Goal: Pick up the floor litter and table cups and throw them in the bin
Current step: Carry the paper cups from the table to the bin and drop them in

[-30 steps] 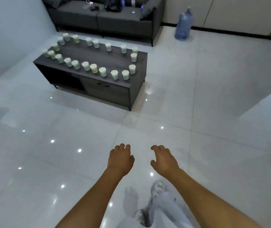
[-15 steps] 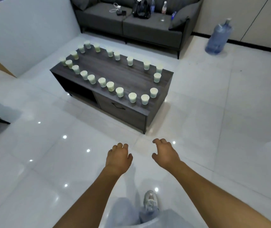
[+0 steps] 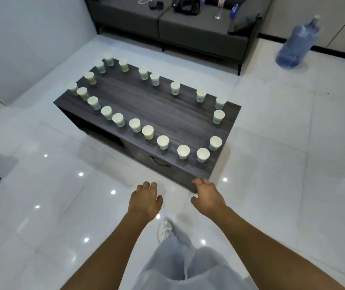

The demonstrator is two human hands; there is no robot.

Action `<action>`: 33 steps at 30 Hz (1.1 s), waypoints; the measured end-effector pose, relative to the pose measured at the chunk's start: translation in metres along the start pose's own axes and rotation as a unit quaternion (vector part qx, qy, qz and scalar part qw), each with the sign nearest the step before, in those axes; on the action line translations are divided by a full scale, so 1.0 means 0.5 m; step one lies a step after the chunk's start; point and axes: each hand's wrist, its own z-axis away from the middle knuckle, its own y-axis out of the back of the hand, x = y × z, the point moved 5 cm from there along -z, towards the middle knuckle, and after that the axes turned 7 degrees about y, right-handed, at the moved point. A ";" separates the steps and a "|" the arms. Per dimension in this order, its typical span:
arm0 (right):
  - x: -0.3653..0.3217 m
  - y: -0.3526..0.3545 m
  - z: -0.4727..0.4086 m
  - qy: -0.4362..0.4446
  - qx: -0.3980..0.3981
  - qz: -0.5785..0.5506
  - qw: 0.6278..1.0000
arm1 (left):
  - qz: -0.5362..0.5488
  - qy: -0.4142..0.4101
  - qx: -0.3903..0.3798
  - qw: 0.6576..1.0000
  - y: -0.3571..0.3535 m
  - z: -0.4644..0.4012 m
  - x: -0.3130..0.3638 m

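Dark wood-grain covers the low counter (image 3: 167, 109), which stands on a glossy white tiled floor (image 3: 272, 164) with pale paper cups (image 3: 183, 151) ranged upright along its edges in a loose ring; the middle of the top is bare. Most cups stand apart from their neighbours, though a few at the far left corner crowd close enough that it is hard to say whether they touch. What the cups contain cannot be made out.

The left hand (image 3: 145, 200) hangs over the floor in front of the counter, its grip loose, fingers curled downward and holding nothing. The right hand (image 3: 208, 195) is just at the counter's near right corner, fingers likewise loosely bent and empty; whether its fingertips touch the corner edge cannot be told, since they overlap it from this angle.

Below the hands a pale shoe (image 3: 166, 231) and light grey trousers (image 3: 188, 266) show, the trousers cut off by the bottom edge. Behind the counter a dark grey sofa (image 3: 198, 32) carries small items too blurred to name. A large blue water bottle (image 3: 297, 42), smeared by motion, stands on the floor to the right.
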 end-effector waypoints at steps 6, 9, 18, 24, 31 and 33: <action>-0.040 0.044 -0.145 -0.024 -0.016 -0.012 1.000 | -0.027 -0.005 -0.020 0.999 0.072 -0.173 -0.026; -0.034 0.060 -0.215 -0.044 -0.026 -0.021 0.998 | -0.029 -0.006 -0.037 0.999 0.087 -0.256 -0.023; 0.018 0.064 -0.457 -0.074 -0.059 -0.035 0.995 | -0.040 -0.005 -0.083 0.996 0.077 -0.516 0.022; 0.071 0.009 -0.620 -0.083 -0.063 -0.016 0.994 | -0.080 -0.032 -0.085 0.993 0.030 -0.695 0.054; 0.134 -0.114 -0.730 -0.106 -0.090 0.003 0.990 | -0.124 -0.085 -0.124 0.981 -0.108 -0.845 0.078; 0.146 -0.147 -0.740 -0.119 -0.099 -0.003 0.988 | -0.160 -0.107 -0.153 0.969 -0.152 -0.865 0.079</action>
